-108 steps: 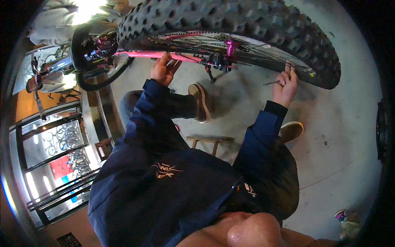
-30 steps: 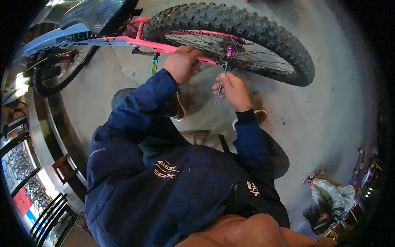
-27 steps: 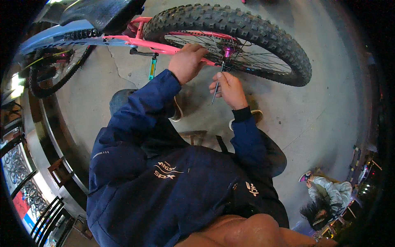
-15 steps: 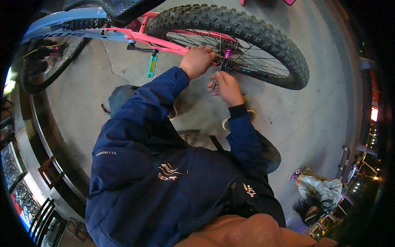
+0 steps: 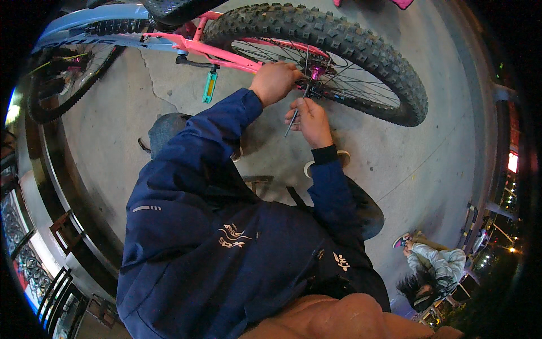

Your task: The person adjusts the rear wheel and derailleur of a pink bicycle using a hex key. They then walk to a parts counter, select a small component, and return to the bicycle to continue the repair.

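Observation:
A bicycle with a pink and pale blue frame [image 5: 217, 55] lies across the top of the view. Its knobbly rear tyre [image 5: 361, 48] rises to the right, and a magenta hub [image 5: 317, 73] sits among the spokes. My left hand [image 5: 275, 83] is closed at the rear end of the pink frame, beside the hub; whatever its fingers grip is hidden. Just below the hub, my right hand [image 5: 311, 121] pinches a thin metal rod-like tool [image 5: 291, 124], slanted up toward the axle. I cannot tell whether its tip touches the axle.
A crank with a turquoise pedal [image 5: 209, 86] hangs left of my left hand. The black saddle [image 5: 175, 14] is at the top, the front wheel [image 5: 73, 85] at far left. Someone [image 5: 432, 271] crouches or sits at lower right. Metal railings [image 5: 59, 294] line the lower left.
The whole view has shifted slightly. Both hands keep nearly the same places by the hub, and the right one still holds the rod-like tool.

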Demonstrator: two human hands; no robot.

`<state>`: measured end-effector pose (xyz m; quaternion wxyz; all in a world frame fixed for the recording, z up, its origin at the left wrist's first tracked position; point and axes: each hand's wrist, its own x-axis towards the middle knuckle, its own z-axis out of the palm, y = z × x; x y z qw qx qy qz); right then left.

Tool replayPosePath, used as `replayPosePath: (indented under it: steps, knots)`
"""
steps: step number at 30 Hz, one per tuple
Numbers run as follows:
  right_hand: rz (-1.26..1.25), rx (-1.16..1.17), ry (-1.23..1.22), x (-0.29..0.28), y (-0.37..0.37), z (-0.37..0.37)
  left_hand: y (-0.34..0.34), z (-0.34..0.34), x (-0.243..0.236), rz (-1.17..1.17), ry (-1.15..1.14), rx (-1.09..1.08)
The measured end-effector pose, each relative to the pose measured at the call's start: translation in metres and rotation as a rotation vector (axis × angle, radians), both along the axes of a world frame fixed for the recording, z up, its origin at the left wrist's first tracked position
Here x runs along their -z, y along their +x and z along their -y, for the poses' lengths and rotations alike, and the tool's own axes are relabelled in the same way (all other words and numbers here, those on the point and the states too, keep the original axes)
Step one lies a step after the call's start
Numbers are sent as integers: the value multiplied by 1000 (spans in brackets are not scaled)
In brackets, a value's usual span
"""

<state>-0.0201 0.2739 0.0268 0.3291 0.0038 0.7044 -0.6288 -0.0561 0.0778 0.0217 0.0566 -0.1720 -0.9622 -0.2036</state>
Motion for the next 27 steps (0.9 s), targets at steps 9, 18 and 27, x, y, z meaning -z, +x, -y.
replayPosePath:
  steps: [9, 18, 27]
  knots:
    - [24, 23, -10, 0, 0, 0, -2, 0, -3, 13, -5, 4]
    - [159, 113, -106, -4, 4, 18, -6, 4, 5, 9, 18, 34]
    - [228, 278, -444, -2, 10, 53, 3, 42, -33, -91, 83, 20]
